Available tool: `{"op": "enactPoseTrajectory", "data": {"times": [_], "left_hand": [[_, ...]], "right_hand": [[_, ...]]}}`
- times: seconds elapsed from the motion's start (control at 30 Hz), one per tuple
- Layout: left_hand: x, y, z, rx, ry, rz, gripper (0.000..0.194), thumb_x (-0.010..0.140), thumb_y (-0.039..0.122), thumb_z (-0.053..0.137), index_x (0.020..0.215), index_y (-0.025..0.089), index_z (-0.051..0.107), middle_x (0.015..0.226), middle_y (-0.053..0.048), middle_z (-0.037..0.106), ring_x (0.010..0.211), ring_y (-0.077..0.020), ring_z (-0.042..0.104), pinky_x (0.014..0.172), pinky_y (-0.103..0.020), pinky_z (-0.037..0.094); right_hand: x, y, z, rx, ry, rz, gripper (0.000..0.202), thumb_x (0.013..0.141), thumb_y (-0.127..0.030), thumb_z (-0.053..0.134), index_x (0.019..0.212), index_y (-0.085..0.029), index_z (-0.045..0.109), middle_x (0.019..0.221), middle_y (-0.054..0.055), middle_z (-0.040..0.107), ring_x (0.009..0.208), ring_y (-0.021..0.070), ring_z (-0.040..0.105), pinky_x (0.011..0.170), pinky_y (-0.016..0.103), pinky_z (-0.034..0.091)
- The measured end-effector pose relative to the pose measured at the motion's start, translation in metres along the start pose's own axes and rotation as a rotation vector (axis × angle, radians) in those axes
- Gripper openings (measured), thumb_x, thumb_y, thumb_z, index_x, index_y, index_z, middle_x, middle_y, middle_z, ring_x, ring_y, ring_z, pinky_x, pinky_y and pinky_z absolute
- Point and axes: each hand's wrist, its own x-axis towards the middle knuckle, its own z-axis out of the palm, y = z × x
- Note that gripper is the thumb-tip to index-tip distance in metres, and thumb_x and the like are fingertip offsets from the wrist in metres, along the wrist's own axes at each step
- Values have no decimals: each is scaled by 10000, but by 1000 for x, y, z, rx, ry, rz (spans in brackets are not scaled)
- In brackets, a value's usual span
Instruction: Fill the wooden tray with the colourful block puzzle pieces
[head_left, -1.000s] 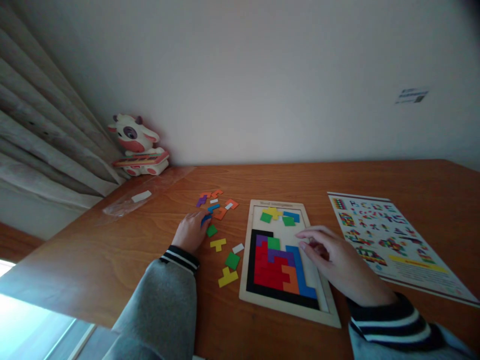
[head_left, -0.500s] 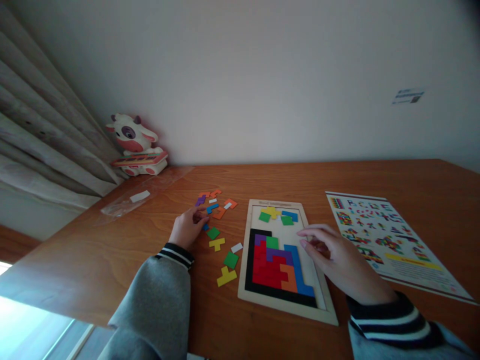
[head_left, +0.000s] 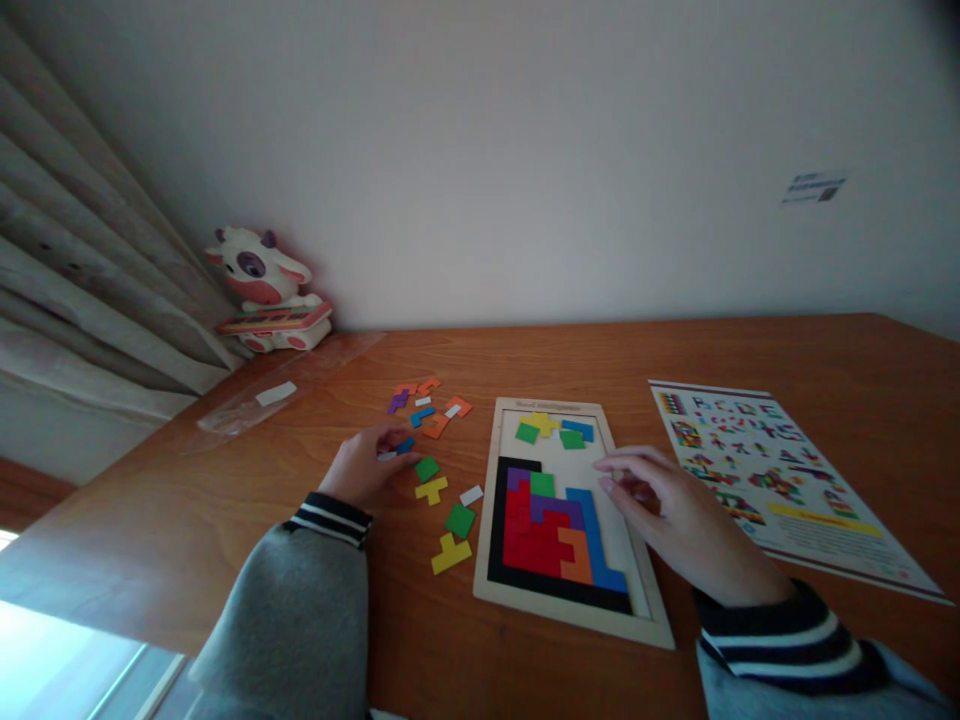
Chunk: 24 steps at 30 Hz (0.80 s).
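Observation:
My left hand [head_left: 365, 463] rests low over the table at the left of the loose puzzle pieces. Its thumb and fingers are apart, around a blue piece [head_left: 405, 445]; a white piece [head_left: 387, 456] shows partly under the fingers. Just right of the thumb lies a green square piece [head_left: 427, 469]. Over the right side of the wooden puzzle board [head_left: 574, 627] hovers my right hand [head_left: 660, 515], fingers loosely bent, thumb and index apart. Black, red, purple, green, orange and blue pieces fill the board's lower part. Yellow, green and blue pieces [head_left: 577, 431] lie loosely at its top.
Yellow pieces [head_left: 451, 553], a green square [head_left: 460, 520] and orange pieces [head_left: 437, 427] lie left of the board. A printed pattern sheet [head_left: 795, 470] is at the right. A cow toy [head_left: 266, 290] and a clear plastic bag [head_left: 240, 420] are at the back left.
My left hand has shifted a little to the left, and its fingers have spread, so more of the blue piece and a white piece show. My right hand has barely moved.

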Motion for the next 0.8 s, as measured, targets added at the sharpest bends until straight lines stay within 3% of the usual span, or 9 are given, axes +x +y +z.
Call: {"op": "enactPoseTrajectory", "data": {"times": [0.13,0.23,0.33,0.43,0.6,0.67,0.8], "left_hand": [[3,-6,-1,-79,-45,-50,598,657,547,771,1108,161,696,889,-41,737,737,-191,645,667,-280,508],[3,-3,0,-87,20,-45,538,687,528,756,1086,171,706,833,-27,724,710,-178,632,659,-272,499],[-2,15,4,-94,152,7,400,761,528,697,960,183,737,818,-29,715,686,-163,620,660,-270,501],[-11,43,16,-252,190,156,324,779,482,715,836,165,746,805,-51,704,673,-156,623,634,-265,515],[-25,90,36,-470,-120,608,132,858,340,705,867,234,783,942,-61,738,904,-177,672,863,-336,544],[-27,104,39,-434,-127,704,51,797,302,774,843,287,790,1113,-54,702,1056,-200,626,961,-388,502],[-26,119,43,-402,-152,783,137,698,235,850,787,322,792,1278,-32,613,1184,-237,542,993,-427,478]], "right_hand": [[0,0,1,0,1,-1,244,942,-402,503,1035,-243,663,1076,77,636,847,210,656,756,374,559],[0,1,2,15,3,8,249,941,-404,498,1030,-242,665,1076,83,639,846,212,654,749,375,561],[1,-2,1,40,-13,17,253,940,-401,494,1022,-235,665,1074,86,642,853,212,652,765,380,556],[2,-13,1,90,-45,15,249,936,-408,503,1023,-241,666,1071,80,662,872,214,654,780,376,548],[3,-43,6,254,-159,71,320,930,-484,519,1102,-255,662,1001,65,712,902,225,673,796,368,552],[3,-53,10,388,-220,86,347,924,-510,532,1130,-260,656,1054,63,713,967,230,672,836,369,554],[6,-63,17,632,-376,113,372,895,-519,593,1142,-247,646,1143,64,700,1039,222,664,913,378,543]]}}
